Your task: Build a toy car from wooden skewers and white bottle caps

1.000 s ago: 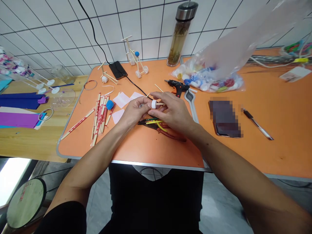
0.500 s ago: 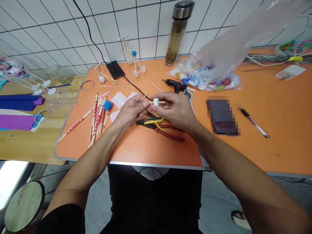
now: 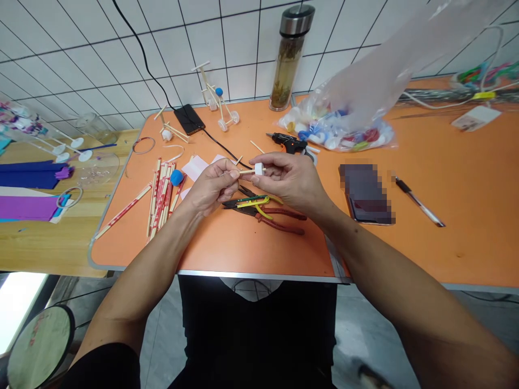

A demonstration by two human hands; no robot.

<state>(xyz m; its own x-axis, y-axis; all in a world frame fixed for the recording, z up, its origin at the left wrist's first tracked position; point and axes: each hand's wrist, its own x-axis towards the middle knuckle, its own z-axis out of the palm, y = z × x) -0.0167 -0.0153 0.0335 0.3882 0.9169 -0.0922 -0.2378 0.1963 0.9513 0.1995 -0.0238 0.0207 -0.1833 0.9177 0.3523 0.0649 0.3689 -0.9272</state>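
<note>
Above the orange table (image 3: 251,243), my left hand (image 3: 211,186) pinches the left end of a thin wooden stick (image 3: 245,172). My right hand (image 3: 290,181) pinches a small white cap (image 3: 258,169) that sits on the stick's right part. Both hands are closed and nearly touch each other. Under them lie pliers with red handles (image 3: 275,219) and a yellow-and-green tool (image 3: 252,202).
Several chopsticks (image 3: 160,197) and a blue ball (image 3: 176,177) lie at the left. A black glue gun (image 3: 288,141), a bag of caps (image 3: 340,132), a bottle (image 3: 287,59), stick models (image 3: 217,102), a phone (image 3: 366,193) and a pen (image 3: 417,201) lie around.
Both hands have stayed together over the pliers; the white cap has shifted slightly along the stick between my fingers. The camera has tilted a little.
</note>
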